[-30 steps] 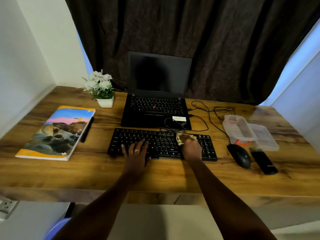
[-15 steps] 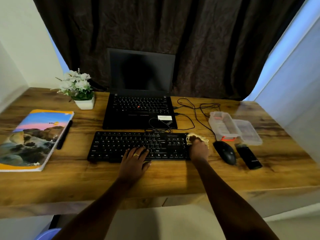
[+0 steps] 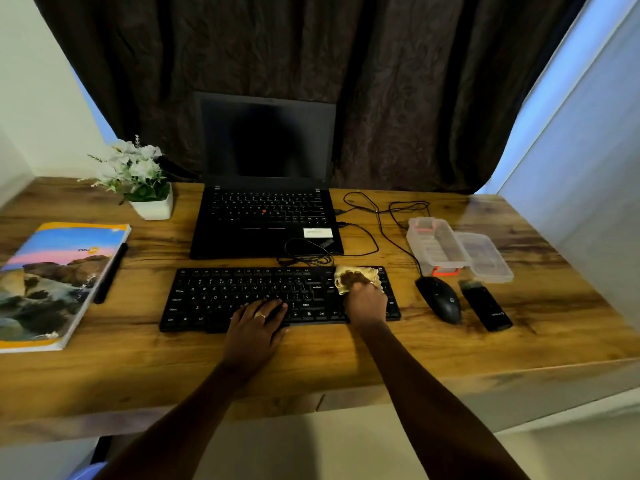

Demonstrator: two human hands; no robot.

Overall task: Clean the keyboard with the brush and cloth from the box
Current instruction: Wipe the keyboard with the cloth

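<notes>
Black keyboard [image 3: 242, 292] lying across the middle of the desk [image 3: 346, 358], close to its front edge. Right hand [image 3: 365, 301] over the keyboard's right end, fingers curled down and bunched on a yellowish cloth [image 3: 360, 271], holding it pressed against the keys there. Left hand [image 3: 256, 323] laid flat on the lower key rows near the middle, fingers straight and slightly spread, gripping nothing, a ring on one of them. Toward the right edge of the desk, a clear plastic box [image 3: 436, 247] standing open, its lid [image 3: 485, 258] touching its right side. Just in front of the box, a black mouse [image 3: 440, 299] and beside it a black stick-shaped gadget [image 3: 486, 308]. Behind the keyboard, an open laptop [image 3: 266, 220] with a dark screen and loose cables [image 3: 381, 216]. Near the left edge, a book [image 3: 52, 282] with a pen [image 3: 110, 275] alongside; a potted plant [image 3: 152, 206] toward the back left corner.
</notes>
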